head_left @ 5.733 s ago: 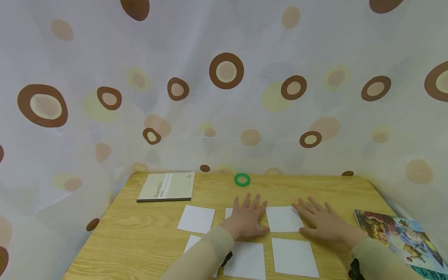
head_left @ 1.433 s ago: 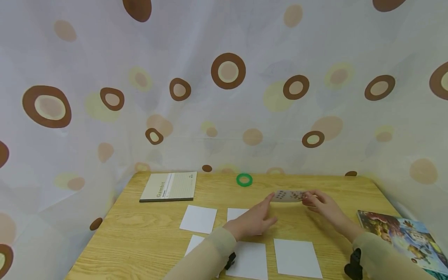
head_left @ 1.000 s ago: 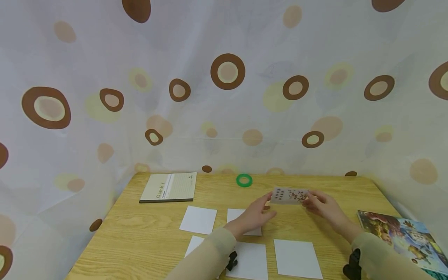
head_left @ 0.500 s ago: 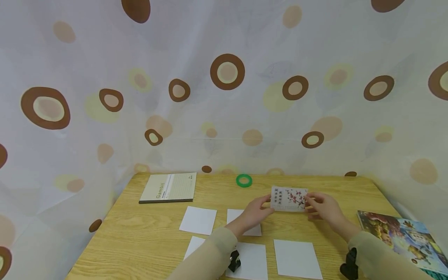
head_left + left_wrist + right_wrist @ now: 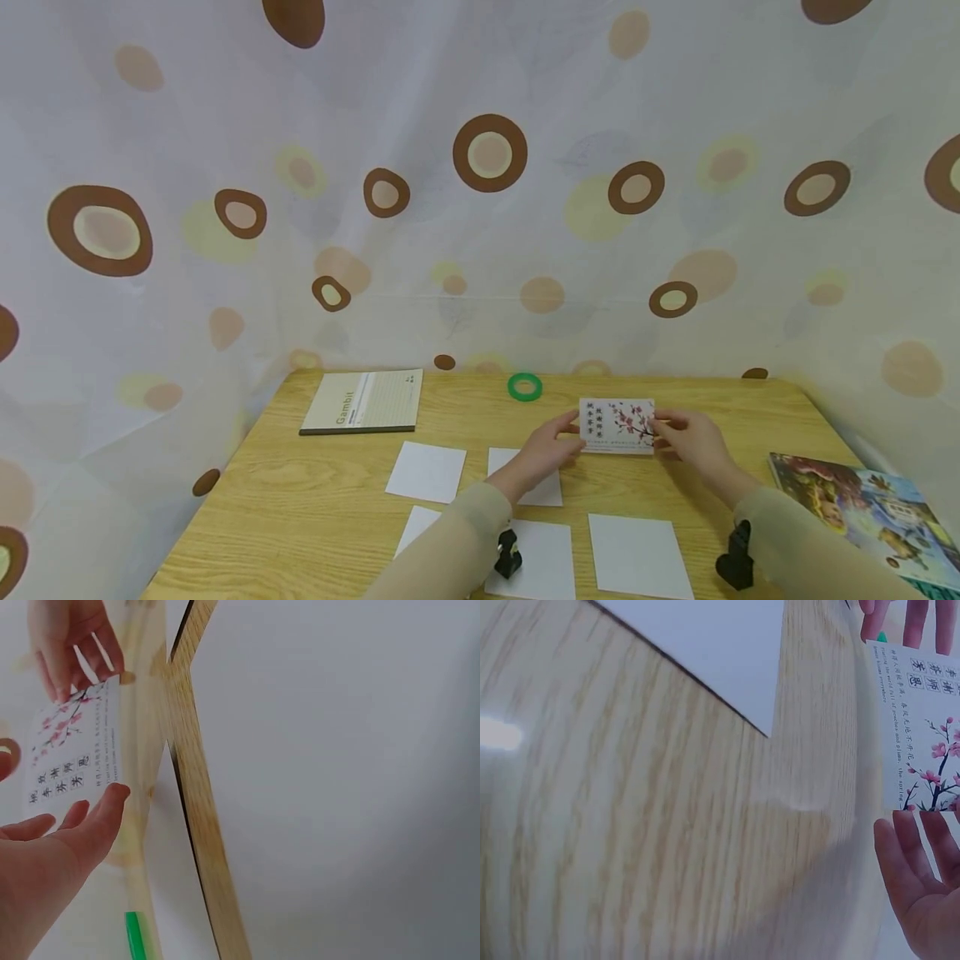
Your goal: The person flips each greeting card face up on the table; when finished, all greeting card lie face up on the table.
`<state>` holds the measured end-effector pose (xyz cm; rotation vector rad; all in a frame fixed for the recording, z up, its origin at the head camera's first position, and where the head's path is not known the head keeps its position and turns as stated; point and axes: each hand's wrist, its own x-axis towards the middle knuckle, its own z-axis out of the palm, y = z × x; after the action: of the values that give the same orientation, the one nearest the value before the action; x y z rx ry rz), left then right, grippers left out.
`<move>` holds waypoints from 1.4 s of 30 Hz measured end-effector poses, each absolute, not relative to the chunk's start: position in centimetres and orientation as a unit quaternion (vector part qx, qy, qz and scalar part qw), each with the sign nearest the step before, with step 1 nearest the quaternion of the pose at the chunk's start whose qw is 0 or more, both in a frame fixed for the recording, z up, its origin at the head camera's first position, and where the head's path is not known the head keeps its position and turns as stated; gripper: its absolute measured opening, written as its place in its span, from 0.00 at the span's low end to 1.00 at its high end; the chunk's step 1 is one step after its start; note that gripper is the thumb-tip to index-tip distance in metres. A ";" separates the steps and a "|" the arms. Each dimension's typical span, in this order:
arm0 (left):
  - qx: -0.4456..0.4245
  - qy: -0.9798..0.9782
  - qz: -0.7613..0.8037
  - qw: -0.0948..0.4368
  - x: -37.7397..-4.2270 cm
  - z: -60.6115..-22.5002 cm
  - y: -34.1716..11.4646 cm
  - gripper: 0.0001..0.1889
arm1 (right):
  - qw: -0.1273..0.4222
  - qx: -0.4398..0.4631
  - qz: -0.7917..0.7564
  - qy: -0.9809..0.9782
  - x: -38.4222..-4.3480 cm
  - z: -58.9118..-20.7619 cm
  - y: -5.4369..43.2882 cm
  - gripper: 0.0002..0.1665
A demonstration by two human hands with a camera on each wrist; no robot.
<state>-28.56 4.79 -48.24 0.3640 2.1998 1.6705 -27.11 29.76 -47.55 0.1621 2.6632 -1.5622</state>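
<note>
A card (image 5: 617,427) printed with pink blossoms on a branch and dark Chinese characters stands raised above the table, its printed face toward the head camera. My left hand (image 5: 542,454) pinches its left edge, while my right hand (image 5: 697,446) pinches the right edge. In the left wrist view the same card (image 5: 75,742) spans the space between both hands. Several white square cards lie below on the table: one at front right (image 5: 640,554), one at far left (image 5: 426,472), and others partly covered by my left arm.
On the wooden table (image 5: 285,517) a notebook marked "Gambit" (image 5: 363,402) lies at the back left. A green ring (image 5: 524,387), like a tape roll, sits at the back middle. A colourful picture book (image 5: 870,508) lies at the right edge. Patterned cloth (image 5: 480,242) hangs behind.
The back-right white card has been lifted from the table and tilted up, so its blossom print now faces the head camera. Both hands went from lying flat to holding its side edges.
</note>
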 end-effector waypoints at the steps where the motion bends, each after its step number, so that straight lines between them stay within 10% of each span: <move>1: 0.125 0.774 0.595 0.178 -28.6 -48.2 4.8 0.31 | 0.025 0.056 -0.508 0.859 -27.2 -47.6 29.7 0.28; 42: 0.085 0.776 0.594 0.193 -29.0 -48.8 5.8 0.33 | -0.002 0.029 -0.357 0.934 -29.4 -50.1 29.2 0.34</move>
<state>-29.03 5.83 -48.79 0.2388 2.1772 1.6675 -29.44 29.23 -50.12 0.0908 2.9364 -1.1222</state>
